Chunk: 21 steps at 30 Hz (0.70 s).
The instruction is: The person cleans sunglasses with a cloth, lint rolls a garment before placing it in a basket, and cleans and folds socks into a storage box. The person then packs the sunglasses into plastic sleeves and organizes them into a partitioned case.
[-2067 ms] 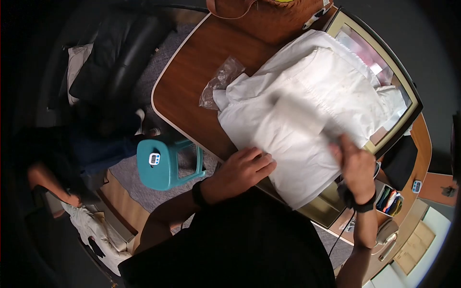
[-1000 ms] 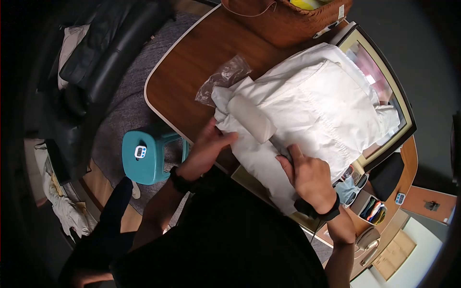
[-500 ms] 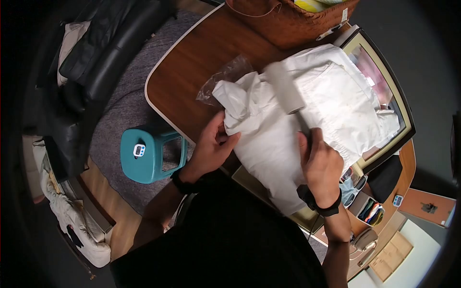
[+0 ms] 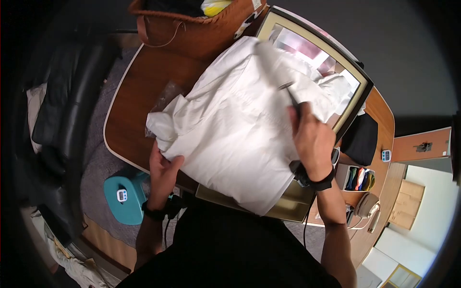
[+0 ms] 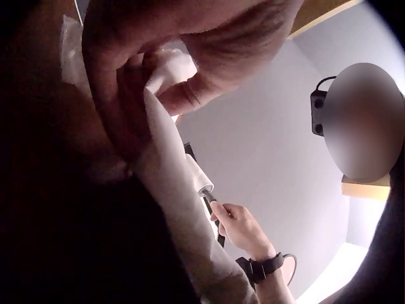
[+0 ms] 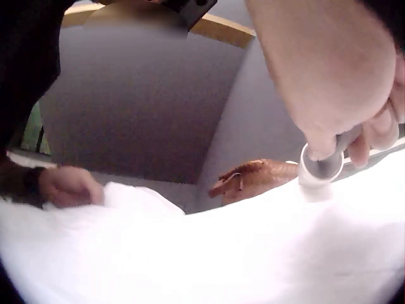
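Observation:
A white garment (image 4: 230, 125) lies spread across the table and over part of a framed picture. My right hand (image 4: 314, 144) grips the dark handle of a lint roller (image 4: 272, 67), whose white roll is blurred over the garment's far right part. In the right wrist view, the end of the lint roller (image 6: 321, 168) sits right at the white cloth. At the garment's near left corner, my left hand (image 4: 164, 173) holds the edge. The left wrist view shows a fold of the garment (image 5: 168, 69) pinched between the thumb and fingers of the left hand (image 5: 247, 38).
Behind the garment stands a brown woven basket (image 4: 192, 33). A clear plastic bag (image 4: 168, 93) lies partly beneath the garment's left side. To the right are a black cloth (image 4: 360, 139) and a small box of folded items (image 4: 355, 177). A teal stool (image 4: 126, 199) stands left of the table.
The lint roller has gone from the garment's left part to its far right part. My left hand still holds the left corner, which now lies flatter. The head view has shifted.

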Tool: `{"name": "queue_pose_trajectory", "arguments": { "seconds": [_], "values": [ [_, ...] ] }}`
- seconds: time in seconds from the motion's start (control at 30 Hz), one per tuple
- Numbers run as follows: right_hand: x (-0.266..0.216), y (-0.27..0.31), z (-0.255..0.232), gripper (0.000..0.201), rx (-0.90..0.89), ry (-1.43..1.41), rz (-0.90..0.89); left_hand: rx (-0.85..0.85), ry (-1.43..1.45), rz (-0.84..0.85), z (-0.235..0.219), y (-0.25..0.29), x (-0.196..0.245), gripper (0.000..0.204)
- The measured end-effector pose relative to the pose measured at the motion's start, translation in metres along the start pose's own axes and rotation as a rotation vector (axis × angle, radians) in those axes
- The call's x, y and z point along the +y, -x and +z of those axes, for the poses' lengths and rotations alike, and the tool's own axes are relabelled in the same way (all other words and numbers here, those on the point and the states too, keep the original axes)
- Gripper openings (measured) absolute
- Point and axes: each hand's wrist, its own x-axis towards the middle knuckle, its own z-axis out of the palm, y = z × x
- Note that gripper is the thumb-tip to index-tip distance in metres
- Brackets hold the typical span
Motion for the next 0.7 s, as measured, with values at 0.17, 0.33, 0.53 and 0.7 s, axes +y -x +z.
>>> {"name": "queue_pose_trajectory", "arguments": {
  "seconds": [0.17,0.33,0.53,0.7],
  "values": [
    [-0.001,0.016,-0.001,0.027,-0.020,-0.186,-0.131,0.070,0.021,-0.215,0.013,-0.012,0.006,0.046],
    [-0.007,0.014,-0.005,0.031,-0.205,-0.304,-0.403,0.101,0.050,-0.117,0.021,-0.008,0.000,0.043],
    [0.001,-0.037,-0.003,0.030,-0.018,-0.138,-0.179,0.218,0.120,-0.050,0.019,0.000,-0.002,0.055],
    [-0.011,-0.020,0.001,0.032,-0.178,-0.296,-0.530,0.279,0.013,-0.112,0.017,0.008,-0.005,0.067]
  ]
}}
